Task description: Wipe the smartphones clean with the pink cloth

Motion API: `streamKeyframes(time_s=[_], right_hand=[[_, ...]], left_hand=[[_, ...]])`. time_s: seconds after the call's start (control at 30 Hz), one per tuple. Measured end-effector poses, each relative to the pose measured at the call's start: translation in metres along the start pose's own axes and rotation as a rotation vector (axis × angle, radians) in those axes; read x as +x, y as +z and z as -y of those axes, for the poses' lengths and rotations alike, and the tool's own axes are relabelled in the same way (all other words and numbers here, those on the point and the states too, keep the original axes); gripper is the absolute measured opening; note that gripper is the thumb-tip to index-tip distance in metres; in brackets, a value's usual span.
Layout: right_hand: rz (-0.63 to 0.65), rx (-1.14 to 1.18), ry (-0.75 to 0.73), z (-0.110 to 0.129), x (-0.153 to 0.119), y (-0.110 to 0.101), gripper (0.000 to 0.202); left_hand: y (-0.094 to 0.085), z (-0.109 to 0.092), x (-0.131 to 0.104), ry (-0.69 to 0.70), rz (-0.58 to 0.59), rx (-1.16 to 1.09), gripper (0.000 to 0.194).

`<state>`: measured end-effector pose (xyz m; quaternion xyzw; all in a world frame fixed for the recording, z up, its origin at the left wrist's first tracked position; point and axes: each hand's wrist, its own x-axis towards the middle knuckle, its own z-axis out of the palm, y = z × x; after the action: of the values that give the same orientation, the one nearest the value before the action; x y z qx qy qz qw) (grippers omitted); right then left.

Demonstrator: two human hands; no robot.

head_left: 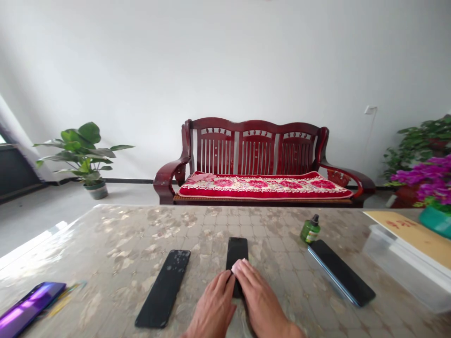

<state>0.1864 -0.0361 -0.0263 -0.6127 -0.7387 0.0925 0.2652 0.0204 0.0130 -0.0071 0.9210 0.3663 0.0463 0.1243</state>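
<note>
A black phone (pixel 237 249) lies flat near the middle of the patterned table (pixel 204 230), its lower part partly covered by both hands. My left hand (pixel 214 304) is at its left edge, the fingers pressed together. Across the phone's face and right side lies my right hand (pixel 260 298), fingers also together, the tips touching those of my left hand. To the left is a black slab with spots at its top (pixel 164 288), shaped like a phone. On the right, a phone with a blue edge (pixel 341 272) lies at a slant beside a small green bottle (pixel 310 230).
A shiny purple phone (pixel 31 307) lies at the left near yellow strips (pixel 61 300). At the right are a clear plastic box (pixel 391 263), a tan board (pixel 416 234) and purple flowers (pixel 428 176). Beyond the table stand a red wooden bench (pixel 257 129) and a potted plant (pixel 96 190).
</note>
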Motion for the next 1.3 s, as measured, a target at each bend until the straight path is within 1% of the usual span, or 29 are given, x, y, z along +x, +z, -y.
streamKeyframes(time_s=[0.1,0.2,0.3,0.37,0.43,0.57,0.63,0.67,0.73,0.87,0.93,1.0,1.07,1.17,1.23,1.3], right_hand=[[0.010,-0.092,-0.018,-0.008,0.004,0.002,0.063],[-0.010,-0.130,0.018,-0.015,0.025,0.001,0.064],[-0.042,-0.136,0.074,-0.019,0.051,-0.002,0.063],[-0.044,-0.132,0.097,-0.018,0.061,-0.003,0.063],[-0.014,-0.128,0.109,-0.015,0.059,-0.004,0.063],[0.106,-0.119,0.105,-0.006,0.036,-0.002,0.061],[0.137,-0.120,0.100,-0.004,0.031,0.000,0.060],[0.139,-0.122,0.098,-0.004,0.032,0.001,0.060],[0.119,-0.133,0.096,-0.005,0.044,0.001,0.062],[0.026,-0.153,0.139,-0.007,0.077,0.001,0.062],[0.007,-0.153,0.158,-0.006,0.083,0.000,0.062],[0.033,-0.149,0.143,-0.005,0.077,-0.001,0.061],[0.067,-0.136,0.103,-0.003,0.061,-0.001,0.062],[0.081,-0.118,0.034,-0.001,0.042,0.000,0.065],[0.079,-0.127,0.009,-0.002,0.044,0.001,0.065],[0.079,-0.145,0.010,-0.004,0.058,0.002,0.063]], left_hand=[[0.023,0.012,-0.001,0.115,-0.050,-0.031,0.058],[0.044,0.024,0.000,0.158,-0.101,-0.025,0.055],[0.056,0.030,0.003,0.167,-0.129,0.011,0.055],[0.062,0.031,0.004,0.173,-0.152,0.037,0.057],[0.069,0.034,0.006,0.214,-0.203,0.081,0.059],[0.083,0.042,0.009,0.331,-0.384,0.237,0.060],[0.088,0.045,0.010,0.363,-0.452,0.290,0.058],[0.089,0.045,0.010,0.370,-0.472,0.307,0.057],[0.087,0.044,0.010,0.369,-0.488,0.333,0.052],[0.079,0.041,0.008,0.363,-0.462,0.354,0.045],[0.076,0.040,0.008,0.369,-0.467,0.354,0.044],[0.074,0.039,0.008,0.371,-0.492,0.369,0.042],[0.072,0.037,0.006,0.365,-0.511,0.394,0.039],[0.065,0.033,0.004,0.359,-0.477,0.405,0.039],[0.061,0.030,0.002,0.355,-0.439,0.402,0.041],[0.057,0.029,0.000,0.354,-0.420,0.404,0.042]])
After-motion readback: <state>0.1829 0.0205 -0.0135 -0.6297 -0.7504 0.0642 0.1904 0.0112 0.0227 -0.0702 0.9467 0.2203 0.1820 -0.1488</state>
